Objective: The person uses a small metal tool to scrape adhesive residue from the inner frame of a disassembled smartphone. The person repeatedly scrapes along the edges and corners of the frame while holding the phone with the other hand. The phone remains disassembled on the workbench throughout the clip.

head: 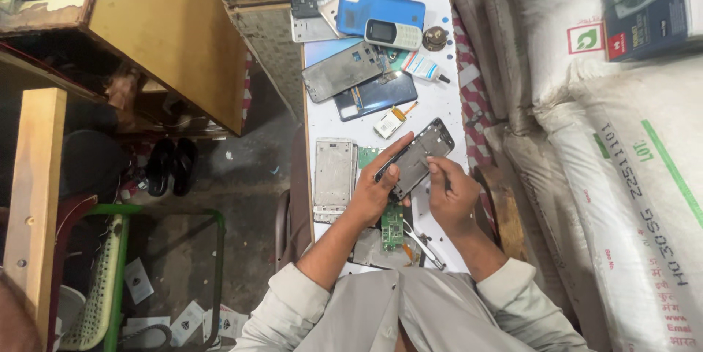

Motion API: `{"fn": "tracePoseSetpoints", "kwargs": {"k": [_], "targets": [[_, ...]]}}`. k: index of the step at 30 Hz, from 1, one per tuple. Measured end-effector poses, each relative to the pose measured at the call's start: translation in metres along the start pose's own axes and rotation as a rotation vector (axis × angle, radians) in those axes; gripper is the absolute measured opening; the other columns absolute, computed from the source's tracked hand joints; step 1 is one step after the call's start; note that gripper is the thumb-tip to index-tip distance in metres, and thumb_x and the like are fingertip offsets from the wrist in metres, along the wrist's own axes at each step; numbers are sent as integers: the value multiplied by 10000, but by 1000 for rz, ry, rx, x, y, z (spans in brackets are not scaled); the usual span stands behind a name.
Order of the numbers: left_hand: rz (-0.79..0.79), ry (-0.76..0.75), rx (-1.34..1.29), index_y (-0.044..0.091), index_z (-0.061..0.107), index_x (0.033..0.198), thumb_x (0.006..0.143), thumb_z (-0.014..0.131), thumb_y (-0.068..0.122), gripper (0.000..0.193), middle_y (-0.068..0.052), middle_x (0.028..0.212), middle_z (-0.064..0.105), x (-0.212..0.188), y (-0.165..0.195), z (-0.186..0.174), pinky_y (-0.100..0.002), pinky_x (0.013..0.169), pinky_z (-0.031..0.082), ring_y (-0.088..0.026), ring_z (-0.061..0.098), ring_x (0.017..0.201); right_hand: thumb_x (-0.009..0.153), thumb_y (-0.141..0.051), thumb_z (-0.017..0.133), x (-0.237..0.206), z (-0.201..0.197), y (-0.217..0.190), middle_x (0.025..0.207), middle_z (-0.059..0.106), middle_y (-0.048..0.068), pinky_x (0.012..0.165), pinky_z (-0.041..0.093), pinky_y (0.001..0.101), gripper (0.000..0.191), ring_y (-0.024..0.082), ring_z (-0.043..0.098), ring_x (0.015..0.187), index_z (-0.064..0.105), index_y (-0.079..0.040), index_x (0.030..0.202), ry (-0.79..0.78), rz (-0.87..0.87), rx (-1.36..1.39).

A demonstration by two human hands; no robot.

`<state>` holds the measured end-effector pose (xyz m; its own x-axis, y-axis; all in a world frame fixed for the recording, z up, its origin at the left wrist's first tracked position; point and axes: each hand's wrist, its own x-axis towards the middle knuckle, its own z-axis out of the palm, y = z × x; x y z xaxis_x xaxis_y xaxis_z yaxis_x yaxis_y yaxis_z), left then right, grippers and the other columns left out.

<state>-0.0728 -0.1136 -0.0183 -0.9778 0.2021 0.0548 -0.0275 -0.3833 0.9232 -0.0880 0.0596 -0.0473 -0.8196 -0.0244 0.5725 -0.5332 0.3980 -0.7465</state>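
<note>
At the far left stood a yellow wooden cabinet [172,30], and below it a pair of dark sandals [171,166] lay on the grey floor [242,176] beside a green-framed chair [110,271]. Further right, the narrow white worktop [439,106] carried a scatter of phone parts: a silver phone frame [333,178] lay flat near its left edge, and above it a grey back panel [343,71] overlapped a dark blue phone [381,95]. At the worktop's far end a blue phone case [379,11] rested with a small keypad phone [392,34] lying on it, and a white tube [423,68] sat just beside them. A small battery [389,122] lay near the middle. The left hand [377,191] had its fingers closed around the lower left edge of an opened phone body [416,158], which was held tilted just above the worktop, between the two hands. A green circuit board [392,226] lay on the worktop under the left wrist. The right hand [452,194] was pinched narrow on a thin dark tool [447,183], its tip hidden behind the fingers, touching the phone body's right side. Metal tweezers [423,243] lay near the right wrist. At the far right, white woven sacks [622,161] were stacked against the worktop, with a printed carton [652,4] on top.
</note>
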Motion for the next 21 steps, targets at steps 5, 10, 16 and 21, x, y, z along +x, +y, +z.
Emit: {"fn": "tracePoseSetpoints", "kwargs": {"k": [5, 10, 16, 21], "targets": [[-7, 1, -61, 91, 471, 1619, 962, 606, 690, 900, -136, 970, 649, -5, 3, 2, -253, 641, 535, -127, 615, 698, 949, 39, 651, 2, -3, -9, 825, 699, 123, 619, 520, 303, 165, 214, 691, 688, 701, -2, 1101, -72, -268, -35], [-1, -5, -39, 100, 462, 1561, 929, 591, 684, 871, -89, 1202, 660, -5, 6, 1, -259, 635, 566, -109, 635, 767, 940, 86, 670, 4, -1, -15, 842, 713, 145, 585, 515, 310, 189, 200, 678, 641, 702, -12, 1098, 58, -140, -102], [-27, 6, -89, 94, 470, 1566, 1006, 635, 376, 648, -112, 1176, 644, -6, 6, 5, -278, 631, 569, -131, 630, 784, 938, 47, 648, -3, -1, -15, 827, 701, 145, 568, 496, 320, 178, 223, 660, 621, 690, -23, 1095, -22, -270, -77], [-15, 10, -100, 88, 461, 1547, 998, 625, 254, 596, -64, 1258, 627, -6, 6, 4, -276, 628, 570, -119, 628, 827, 930, 6, 712, -3, -1, -13, 793, 679, 127, 569, 495, 346, 238, 239, 641, 619, 674, -12, 1164, -10, -201, -71]]}}
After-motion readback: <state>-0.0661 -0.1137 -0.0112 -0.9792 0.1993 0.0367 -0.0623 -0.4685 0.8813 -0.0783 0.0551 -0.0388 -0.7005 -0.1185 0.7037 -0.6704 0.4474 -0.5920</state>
